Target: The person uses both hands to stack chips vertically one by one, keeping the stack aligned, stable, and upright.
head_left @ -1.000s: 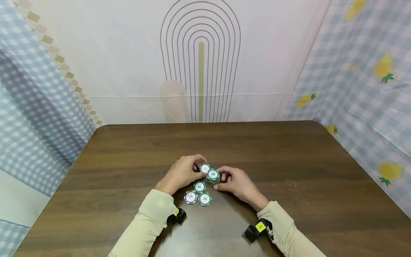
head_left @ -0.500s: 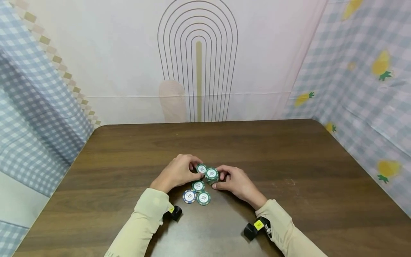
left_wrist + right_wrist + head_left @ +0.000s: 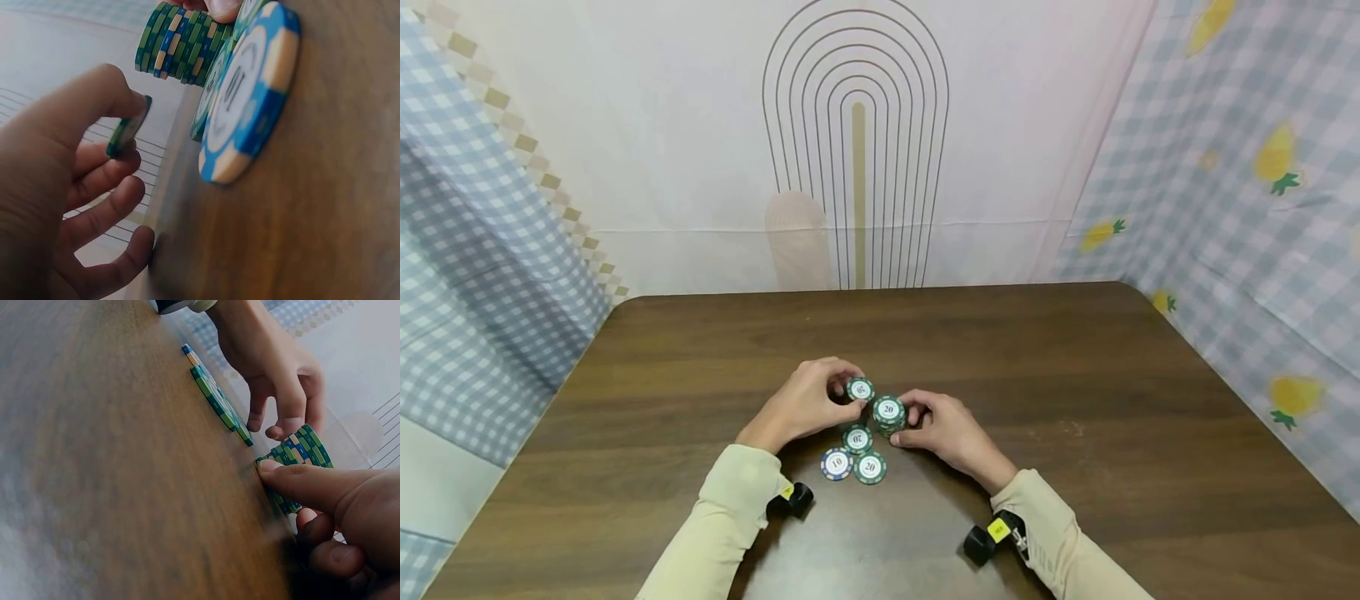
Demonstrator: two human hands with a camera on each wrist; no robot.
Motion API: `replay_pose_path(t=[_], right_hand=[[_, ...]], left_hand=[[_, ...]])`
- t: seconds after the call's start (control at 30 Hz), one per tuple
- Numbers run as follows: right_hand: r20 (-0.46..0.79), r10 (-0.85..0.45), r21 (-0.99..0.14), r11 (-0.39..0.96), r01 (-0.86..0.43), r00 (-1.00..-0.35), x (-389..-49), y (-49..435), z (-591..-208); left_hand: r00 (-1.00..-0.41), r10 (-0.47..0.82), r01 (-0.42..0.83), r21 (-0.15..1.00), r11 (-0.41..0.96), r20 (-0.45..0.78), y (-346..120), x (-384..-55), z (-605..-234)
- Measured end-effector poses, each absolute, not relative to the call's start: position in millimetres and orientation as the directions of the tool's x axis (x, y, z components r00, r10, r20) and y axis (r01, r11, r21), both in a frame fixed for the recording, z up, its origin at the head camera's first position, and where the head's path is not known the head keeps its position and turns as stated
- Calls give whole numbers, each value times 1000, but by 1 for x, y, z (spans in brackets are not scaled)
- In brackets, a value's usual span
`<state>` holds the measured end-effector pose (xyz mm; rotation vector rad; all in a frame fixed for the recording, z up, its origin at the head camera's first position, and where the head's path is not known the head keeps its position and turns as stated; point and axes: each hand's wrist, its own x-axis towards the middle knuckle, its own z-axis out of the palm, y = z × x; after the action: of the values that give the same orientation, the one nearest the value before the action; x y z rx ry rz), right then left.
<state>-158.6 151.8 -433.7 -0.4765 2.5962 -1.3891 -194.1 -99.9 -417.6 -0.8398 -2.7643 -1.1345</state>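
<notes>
My left hand (image 3: 801, 404) pinches one green poker chip (image 3: 860, 389) marked 20 between thumb and finger, just left of the chip stack. In the left wrist view that chip (image 3: 130, 128) is tilted, held clear of the table. The stack (image 3: 889, 411) is mostly green chips with blue-and-cream ones among them, a 20 on top. My right hand (image 3: 951, 433) holds the stack from the right, its thumb (image 3: 281, 472) low against the side. Nearer me lie two loose green chips (image 3: 857, 438) and a blue chip (image 3: 837, 463) marked 10, bunched flat together.
The brown wooden table (image 3: 700, 342) has a patterned white cloth (image 3: 700, 150) hanging behind it. Checked cloths (image 3: 1217, 208) hang at both sides. Black wrist cameras (image 3: 981, 546) sit under both sleeves, close over the table.
My left hand has drawn its chip leftward from the stack, which it overlapped before; a gap now shows between them. The right hand stays at the stack. The head view has shifted slightly.
</notes>
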Motion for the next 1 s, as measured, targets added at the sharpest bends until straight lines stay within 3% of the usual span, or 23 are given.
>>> replay_pose_path(t=[0.5,1.0], right_hand=[[-3,-345,-821,536,-194,-939,-160,152,-433],[-1,-340,-816,544,-196,-941,-160,151,-432]], left_hand=[[-785,539,583,660,474,306,-101,-192,-413],[-761,573,621,597,508,304,-93,-187,-407]])
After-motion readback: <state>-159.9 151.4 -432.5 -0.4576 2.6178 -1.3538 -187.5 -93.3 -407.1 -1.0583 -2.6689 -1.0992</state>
